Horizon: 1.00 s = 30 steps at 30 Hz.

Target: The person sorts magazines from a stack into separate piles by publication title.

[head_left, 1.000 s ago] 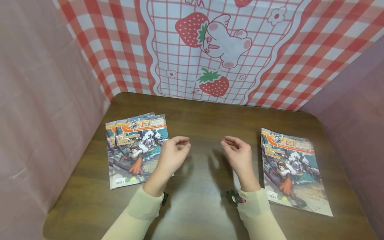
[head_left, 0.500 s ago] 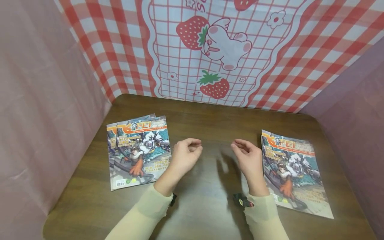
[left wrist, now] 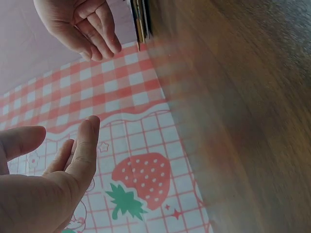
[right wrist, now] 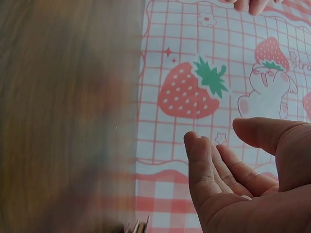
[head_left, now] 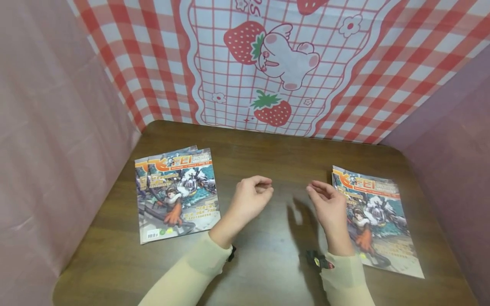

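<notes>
Hovering over the worktop [head_left: 264,146], apart and facing each other: left hand [head_left: 250,195] and right hand [head_left: 327,206], both with fingers loosely bent and thumbs parted from fingertips. Lying flat to the left, overlapping magazines [head_left: 181,197]; to the right, partly hidden in the head view, a magazine pile [head_left: 383,216] with matching cover art. Behind, a strawberry-print cloth [head_left: 291,55].

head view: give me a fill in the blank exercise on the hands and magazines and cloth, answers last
The left hand and right hand hold ____.
Large Latin letters on the magazines spell ____.
The fruit printed on the cloth behind the table is the ____.

Missing words: nothing; FEI; strawberry.
</notes>
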Tool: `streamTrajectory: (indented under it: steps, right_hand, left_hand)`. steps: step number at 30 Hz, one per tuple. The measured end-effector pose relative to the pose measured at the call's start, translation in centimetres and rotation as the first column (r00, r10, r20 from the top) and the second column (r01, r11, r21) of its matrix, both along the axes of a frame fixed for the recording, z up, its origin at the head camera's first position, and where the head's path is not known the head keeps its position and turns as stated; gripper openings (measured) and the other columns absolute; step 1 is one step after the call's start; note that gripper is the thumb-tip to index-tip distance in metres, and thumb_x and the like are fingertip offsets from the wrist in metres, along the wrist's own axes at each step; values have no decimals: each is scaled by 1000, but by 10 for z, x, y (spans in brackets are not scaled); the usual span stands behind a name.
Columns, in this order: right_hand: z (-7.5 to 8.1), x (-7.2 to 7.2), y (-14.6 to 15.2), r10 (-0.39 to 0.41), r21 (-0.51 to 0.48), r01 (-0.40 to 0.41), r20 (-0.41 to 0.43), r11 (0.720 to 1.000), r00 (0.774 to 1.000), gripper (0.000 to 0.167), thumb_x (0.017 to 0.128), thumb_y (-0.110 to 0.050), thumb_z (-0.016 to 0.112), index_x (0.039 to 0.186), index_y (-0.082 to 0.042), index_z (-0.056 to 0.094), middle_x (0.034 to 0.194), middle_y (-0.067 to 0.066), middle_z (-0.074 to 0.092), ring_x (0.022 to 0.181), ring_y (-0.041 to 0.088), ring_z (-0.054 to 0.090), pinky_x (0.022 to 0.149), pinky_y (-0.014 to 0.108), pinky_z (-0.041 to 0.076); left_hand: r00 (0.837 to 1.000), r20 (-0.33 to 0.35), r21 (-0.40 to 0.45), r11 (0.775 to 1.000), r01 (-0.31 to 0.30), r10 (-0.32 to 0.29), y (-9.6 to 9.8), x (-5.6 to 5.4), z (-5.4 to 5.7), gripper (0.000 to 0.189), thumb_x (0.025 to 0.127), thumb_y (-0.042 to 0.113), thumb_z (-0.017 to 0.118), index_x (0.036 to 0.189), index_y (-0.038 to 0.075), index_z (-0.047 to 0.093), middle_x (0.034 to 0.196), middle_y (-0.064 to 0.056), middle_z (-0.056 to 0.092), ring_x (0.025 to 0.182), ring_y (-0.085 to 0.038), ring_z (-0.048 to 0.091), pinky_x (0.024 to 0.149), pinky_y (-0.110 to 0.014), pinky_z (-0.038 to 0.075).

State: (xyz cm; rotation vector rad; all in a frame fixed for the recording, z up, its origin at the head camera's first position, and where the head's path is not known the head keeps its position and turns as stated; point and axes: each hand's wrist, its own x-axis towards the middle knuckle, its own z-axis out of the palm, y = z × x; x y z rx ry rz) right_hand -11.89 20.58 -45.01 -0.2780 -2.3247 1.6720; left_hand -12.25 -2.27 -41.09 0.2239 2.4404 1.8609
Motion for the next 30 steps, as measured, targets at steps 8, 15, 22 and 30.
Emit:
streamTrajectory:
  steps: [8, 15, 22, 30]
  right_hand:
    - [2, 7, 19, -53, 41, 52, 26, 998, 998, 34, 94, -13, 74, 121, 8, 68, 116, 23, 70, 88, -4, 65, 79, 13, 52]
    - [5, 9, 24, -96, 6, 96, 32, 995, 995, 33, 94, -10, 75, 121, 7, 68, 115, 20, 71, 90, -2, 67, 80, 14, 52]
    - [5, 13, 35, -136, -16, 137, 48, 990, 990, 35, 94, -12, 75, 122, 7, 69, 110, 12, 73, 90, -2, 67, 81, 13, 52]
    - [6, 17, 52, -184, 9, 184, 97, 983, 978, 38, 94, -18, 76, 125, 3, 69, 106, 0, 74, 87, -3, 67, 79, 13, 52]
  left_hand:
    - [999, 25, 34, 999, 34, -34, 12, -2, -4, 20, 94, 5, 69, 113, 0, 72, 99, -5, 73, 87, -13, 70, 72, -24, 57]
    - [998, 39, 72, 997, 38, -41, 24, -4, -10, 18, 93, 5, 69, 109, -1, 74, 94, -4, 73, 84, -12, 71, 71, -25, 57]
    - [996, 44, 71, 995, 75, -78, 39, -6, -14, 18, 93, 6, 67, 109, 0, 74, 93, -1, 73, 83, -9, 69, 70, -24, 56]
    - [993, 55, 82, 992, 100, -105, 58, -5, -15, 16, 94, 6, 67, 108, 1, 74, 91, 1, 73, 81, -7, 69, 68, -23, 56]
